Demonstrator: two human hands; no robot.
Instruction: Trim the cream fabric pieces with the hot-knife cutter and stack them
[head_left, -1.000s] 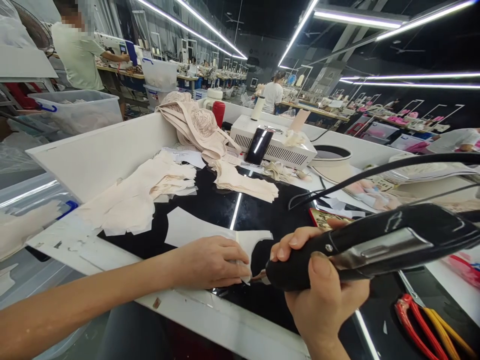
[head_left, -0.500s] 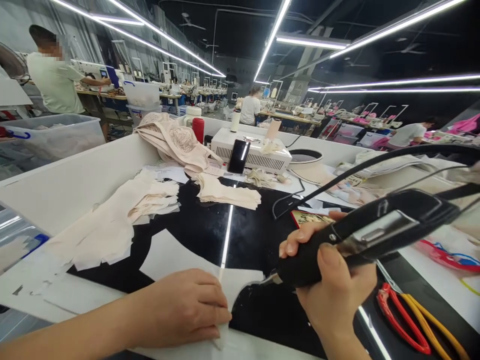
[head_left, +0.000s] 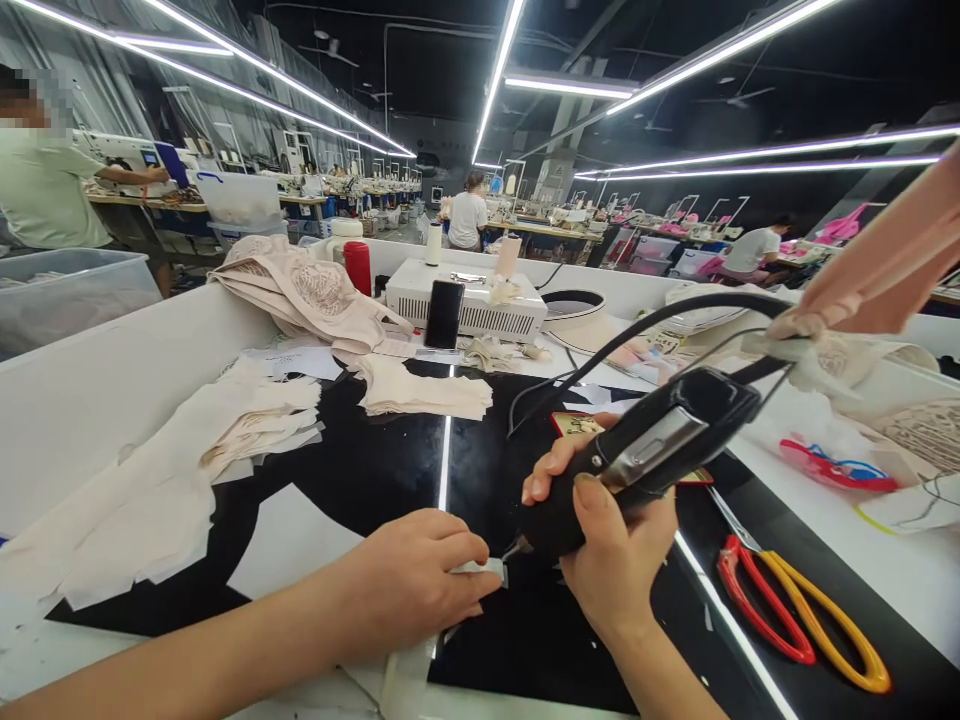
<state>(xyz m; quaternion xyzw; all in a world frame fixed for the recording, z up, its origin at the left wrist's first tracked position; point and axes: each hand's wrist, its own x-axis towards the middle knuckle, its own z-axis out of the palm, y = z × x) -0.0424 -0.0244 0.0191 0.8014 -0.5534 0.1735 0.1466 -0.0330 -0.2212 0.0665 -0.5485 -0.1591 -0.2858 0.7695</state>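
My right hand [head_left: 622, 565] is wrapped round a black corded electric cutter [head_left: 675, 410] with a silver lever along its side. Its thin metal tip points down to the left and meets the edge of a white sheet-like piece [head_left: 289, 540]. My left hand [head_left: 420, 575] is closed on that piece close to the tip, fingers pressed together. Much of the piece is hidden beneath the hand and forearm. I cannot tell whether it is fabric or paper. Both hands are over a glossy black board [head_left: 390, 460].
Stacks of cream fabric pieces [head_left: 150, 500] lie left, with another stack [head_left: 427, 388] further back. Scissors [head_left: 765, 600] with red and orange handles rest at right. A phone [head_left: 444, 315] leans on a white vented box [head_left: 487, 310]. Co-workers sit at machines beyond.
My left hand has moved right with the white piece's edge. The cutter has shifted left and turned slightly, its tip now close to my left fingertips. The whole view has shifted rightward.
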